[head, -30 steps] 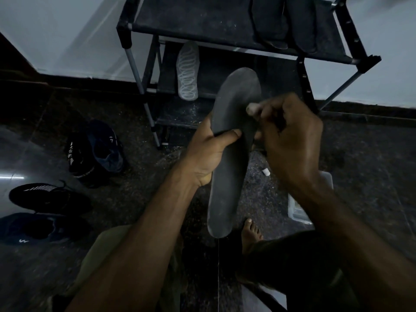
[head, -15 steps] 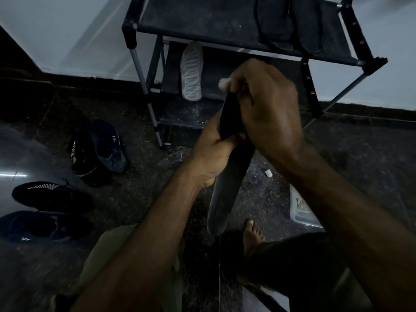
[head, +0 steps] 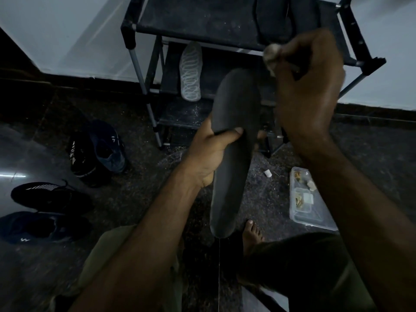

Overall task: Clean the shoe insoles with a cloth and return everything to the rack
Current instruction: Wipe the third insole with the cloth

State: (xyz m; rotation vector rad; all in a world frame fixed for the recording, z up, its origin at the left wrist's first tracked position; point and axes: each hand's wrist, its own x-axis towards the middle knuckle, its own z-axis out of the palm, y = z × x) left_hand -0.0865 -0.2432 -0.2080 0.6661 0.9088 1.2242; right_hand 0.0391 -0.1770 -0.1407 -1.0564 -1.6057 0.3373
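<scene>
The dark insole (head: pixel 234 152) is held upright in front of the shoe rack (head: pixel 202 21) by the left hand (head: pixel 209 154) — thumb curled across its face, fingers wrapped behind its middle. A small pale cloth wad (head: pixel 271 55) is pinched in the curled fingers of the right hand (head: pixel 308 86), raised just beside the insole's upper end — contact between wad and insole cannot be determined.

dark floor (head: pixel 371 154) — shoes (head: pixel 108 147), plastic container (head: pixel 301 212), rack (head: pixel 202 25)
</scene>
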